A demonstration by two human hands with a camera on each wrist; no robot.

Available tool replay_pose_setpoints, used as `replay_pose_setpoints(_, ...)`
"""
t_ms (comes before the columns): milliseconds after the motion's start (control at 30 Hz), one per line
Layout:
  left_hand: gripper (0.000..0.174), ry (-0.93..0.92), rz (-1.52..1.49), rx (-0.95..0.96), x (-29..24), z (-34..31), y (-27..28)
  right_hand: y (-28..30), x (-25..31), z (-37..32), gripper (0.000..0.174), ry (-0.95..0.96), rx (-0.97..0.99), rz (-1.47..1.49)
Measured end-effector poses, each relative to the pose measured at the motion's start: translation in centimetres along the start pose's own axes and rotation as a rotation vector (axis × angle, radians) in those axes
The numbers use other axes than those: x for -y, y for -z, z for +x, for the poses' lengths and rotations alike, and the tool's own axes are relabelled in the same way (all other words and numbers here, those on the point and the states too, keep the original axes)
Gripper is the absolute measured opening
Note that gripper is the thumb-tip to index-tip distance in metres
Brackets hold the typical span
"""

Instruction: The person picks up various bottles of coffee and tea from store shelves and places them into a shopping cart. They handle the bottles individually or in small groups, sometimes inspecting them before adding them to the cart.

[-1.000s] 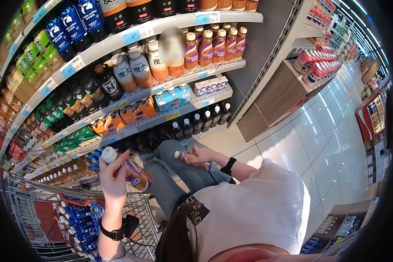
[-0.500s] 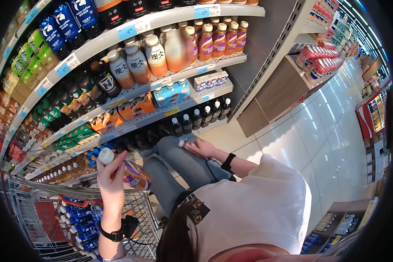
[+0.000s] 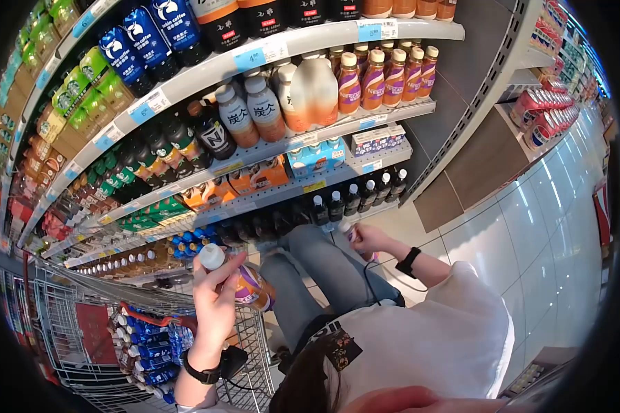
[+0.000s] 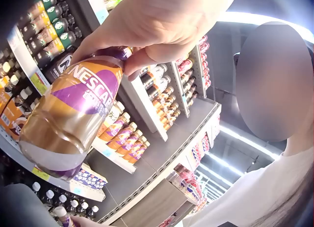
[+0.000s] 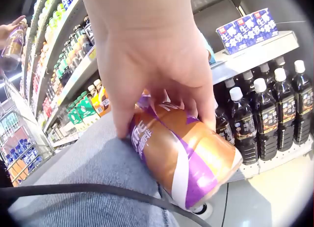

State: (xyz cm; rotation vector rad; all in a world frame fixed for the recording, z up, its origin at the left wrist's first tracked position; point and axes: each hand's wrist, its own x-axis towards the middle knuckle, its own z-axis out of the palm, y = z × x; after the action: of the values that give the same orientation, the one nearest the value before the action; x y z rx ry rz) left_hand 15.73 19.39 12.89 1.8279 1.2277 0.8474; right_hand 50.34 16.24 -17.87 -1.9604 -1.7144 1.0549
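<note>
My left hand grips a large bottle of brown coffee drink with a purple, orange and white label and a white cap. In the left wrist view thumb and fingers are around its upper part, and its base tilts down toward the lower left. My right hand holds a smaller coffee bottle with a similar purple and white label, beside the right knee. Fingers and thumb wrap its upper body in the right wrist view, where the hand hides the cap and the bottle slants down to the right.
A metal shopping cart stands at the left, with packs of blue-labelled bottles inside. Ahead, a curved shelf carries several drinks, including small coffee bottles. Dark bottles stand low near the right knee. A black cable crosses the thigh.
The head view has shifted, so shelf and body appear further right. My right hand with the small bottle has moved outward, past the right knee. The left hand keeps its hold on the large bottle.
</note>
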Motion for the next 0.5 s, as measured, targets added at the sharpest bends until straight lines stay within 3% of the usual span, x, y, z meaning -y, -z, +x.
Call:
replay_pose_setpoints(100,0.03,-0.024,0.027,0.003,0.2,-0.1,0.1,6.3,1.4,-1.3,0.051,-0.029,-0.267,0.136)
replay_pose_setpoints(167,0.029,-0.007,0.003,0.009,0.1,-0.2,-0.1,12.2,2.1,-1.8,0.052,0.088,-0.436,0.187)
replay_pose_setpoints(200,0.029,0.015,-0.022,0.019,0.0,-0.1,0.0,14.5,1.5,-1.4,0.058,0.008,-0.531,0.162)
replay_pose_setpoints(300,0.027,0.033,-0.057,0.028,0.3,-0.3,0.0,22.8,5.3,-2.6,0.048,0.24,-0.701,0.325)
replay_pose_setpoints(433,0.027,0.007,-0.04,0.011,0.3,0.0,0.1,30.2,7.1,-1.1,0.047,0.353,-0.822,0.229)
replay_pose_setpoints(500,0.027,0.023,-0.044,0.016,0.4,-0.4,0.0,32.7,7.0,0.2,0.049,0.231,-0.781,0.186)
